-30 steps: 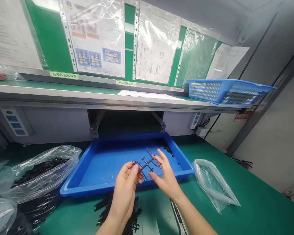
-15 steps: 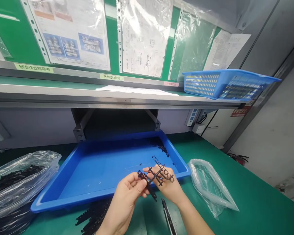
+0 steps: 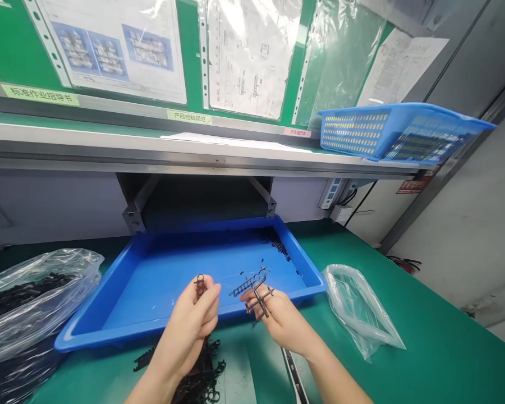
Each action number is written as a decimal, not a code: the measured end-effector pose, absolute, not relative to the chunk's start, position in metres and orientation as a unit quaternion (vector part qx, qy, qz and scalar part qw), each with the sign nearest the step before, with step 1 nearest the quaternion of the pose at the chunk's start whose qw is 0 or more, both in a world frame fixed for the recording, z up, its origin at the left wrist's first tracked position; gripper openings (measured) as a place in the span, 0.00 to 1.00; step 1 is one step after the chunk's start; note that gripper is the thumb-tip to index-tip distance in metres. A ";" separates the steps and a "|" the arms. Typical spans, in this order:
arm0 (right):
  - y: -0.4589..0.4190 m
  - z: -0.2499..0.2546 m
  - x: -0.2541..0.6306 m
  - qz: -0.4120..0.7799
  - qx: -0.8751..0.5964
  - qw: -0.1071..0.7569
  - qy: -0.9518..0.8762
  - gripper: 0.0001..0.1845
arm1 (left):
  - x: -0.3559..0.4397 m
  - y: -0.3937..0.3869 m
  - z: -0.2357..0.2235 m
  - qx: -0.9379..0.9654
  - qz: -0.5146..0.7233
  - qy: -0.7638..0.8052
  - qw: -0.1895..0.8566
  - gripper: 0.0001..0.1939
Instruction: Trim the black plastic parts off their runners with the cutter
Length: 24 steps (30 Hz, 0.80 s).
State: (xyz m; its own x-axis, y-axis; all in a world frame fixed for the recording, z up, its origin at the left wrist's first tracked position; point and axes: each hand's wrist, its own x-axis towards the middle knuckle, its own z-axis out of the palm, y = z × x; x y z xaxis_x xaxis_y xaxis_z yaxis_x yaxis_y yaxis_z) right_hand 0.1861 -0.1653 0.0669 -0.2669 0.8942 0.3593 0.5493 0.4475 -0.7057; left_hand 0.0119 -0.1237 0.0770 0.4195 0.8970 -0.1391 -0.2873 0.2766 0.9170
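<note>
My left hand is closed in a pinch on a small black ring-shaped plastic piece, held just over the near rim of the blue tray. My right hand grips the rest of the black plastic sprue frame, a cross-shaped runner with a row of small parts on it. The two hands are a short way apart above the tray's front edge. A few black bits lie in the tray's far right corner.
A pile of black sprue scrap lies on the green bench under my left wrist. Left is a clear bag of black parts; right is an empty-looking clear bag. A blue mesh basket sits on the shelf above.
The sprue was held by both hands together; now the hands have drawn apart, the left with a small piece broken off, the right keeping the frame.
</note>
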 end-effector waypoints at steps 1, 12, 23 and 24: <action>-0.167 0.067 0.187 0.231 -0.466 0.363 -0.773 0.15 | 0.009 -0.120 0.072 0.458 0.382 0.338 0.728 0.18; -0.178 0.067 0.190 0.248 -0.416 0.274 -0.831 0.15 | 0.010 -0.120 0.071 0.503 0.232 0.235 0.798 0.18; -0.178 0.084 0.179 0.228 -0.414 0.286 -0.834 0.14 | 0.006 -0.129 0.091 0.553 0.288 0.297 0.723 0.15; -0.177 0.085 0.177 0.225 -0.415 0.290 -0.833 0.14 | 0.005 -0.130 0.093 0.557 0.309 0.320 0.702 0.14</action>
